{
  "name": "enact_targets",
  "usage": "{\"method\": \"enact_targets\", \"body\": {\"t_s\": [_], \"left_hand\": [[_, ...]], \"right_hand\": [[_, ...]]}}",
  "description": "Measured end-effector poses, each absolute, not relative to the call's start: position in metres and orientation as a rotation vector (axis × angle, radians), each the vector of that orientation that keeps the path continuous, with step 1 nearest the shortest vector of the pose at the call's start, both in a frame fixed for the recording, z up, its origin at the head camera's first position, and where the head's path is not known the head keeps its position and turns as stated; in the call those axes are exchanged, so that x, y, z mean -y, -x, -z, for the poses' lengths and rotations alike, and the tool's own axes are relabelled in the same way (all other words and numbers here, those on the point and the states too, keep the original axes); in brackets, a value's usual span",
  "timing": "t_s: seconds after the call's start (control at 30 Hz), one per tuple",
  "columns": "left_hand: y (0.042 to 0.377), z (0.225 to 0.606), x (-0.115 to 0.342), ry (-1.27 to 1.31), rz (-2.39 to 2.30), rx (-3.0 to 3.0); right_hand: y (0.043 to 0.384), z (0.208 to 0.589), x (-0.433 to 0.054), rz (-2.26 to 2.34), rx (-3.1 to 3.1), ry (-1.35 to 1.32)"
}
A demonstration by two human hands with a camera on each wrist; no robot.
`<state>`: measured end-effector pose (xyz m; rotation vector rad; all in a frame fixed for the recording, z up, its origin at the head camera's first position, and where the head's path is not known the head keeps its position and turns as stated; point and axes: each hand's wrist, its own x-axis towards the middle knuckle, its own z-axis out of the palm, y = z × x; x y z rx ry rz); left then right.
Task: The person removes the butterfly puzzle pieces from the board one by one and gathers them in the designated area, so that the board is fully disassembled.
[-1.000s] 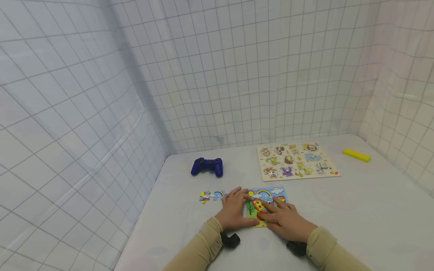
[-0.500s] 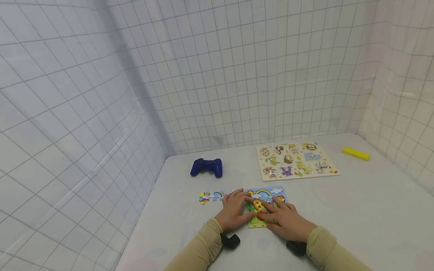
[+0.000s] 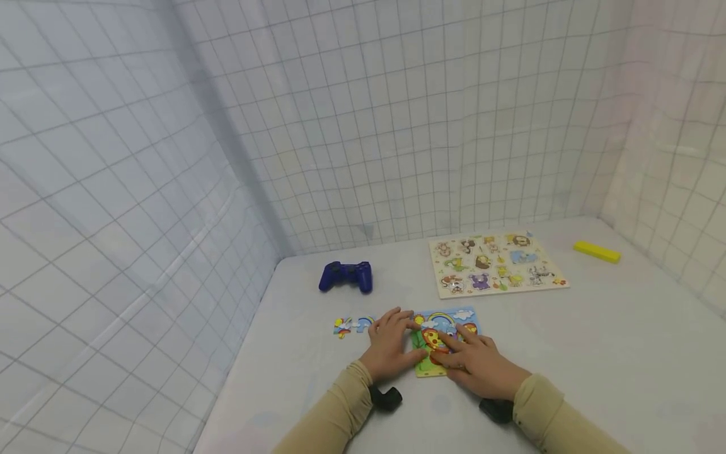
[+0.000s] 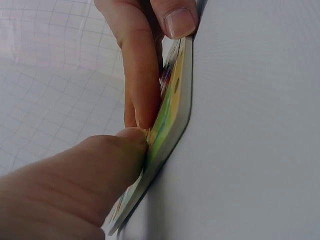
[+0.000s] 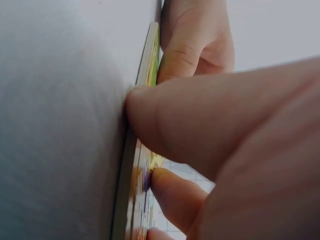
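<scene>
A small, colourful jigsaw puzzle (image 3: 422, 366) lies flat in front of me in the head view, showing a sun, a rainbow and a red-and-yellow butterfly wing. My left hand (image 3: 390, 350) rests along its left side, with the fingertips near the back left corner. In the left wrist view, the left thumb (image 4: 112, 155) presses on the green part of the picture. Spread over the puzzle's right half are the fingers of my right hand (image 3: 482, 367), which cover part of it. The right thumb (image 5: 155, 107) lies against the front edge in the right wrist view.
Loose jigsaw pieces (image 3: 343, 326) lie left of the puzzle. A blue game controller (image 3: 346, 276) sits behind them. Further back are a wooden animal puzzle board (image 3: 493, 265) and a yellow bar (image 3: 597, 251). Grid-patterned cloth walls (image 3: 368, 139) enclose the table's back and sides.
My left thumb has moved back from near the puzzle's front edge to further up its green part. My right hand stays in place on the puzzle.
</scene>
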<state>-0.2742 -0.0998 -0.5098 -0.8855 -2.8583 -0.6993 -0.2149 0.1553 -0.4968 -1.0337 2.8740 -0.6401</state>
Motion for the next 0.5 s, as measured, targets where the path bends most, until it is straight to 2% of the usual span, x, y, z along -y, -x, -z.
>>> {"method": "enact_targets", "body": {"t_s": [0.5], "left_hand": [[0.2737, 0.5068, 0.1037, 0.855, 0.78, 2.759]], "right_hand": [[0.2152, 0.4948, -0.1553, 0.69, -2.827, 0.982]]}}
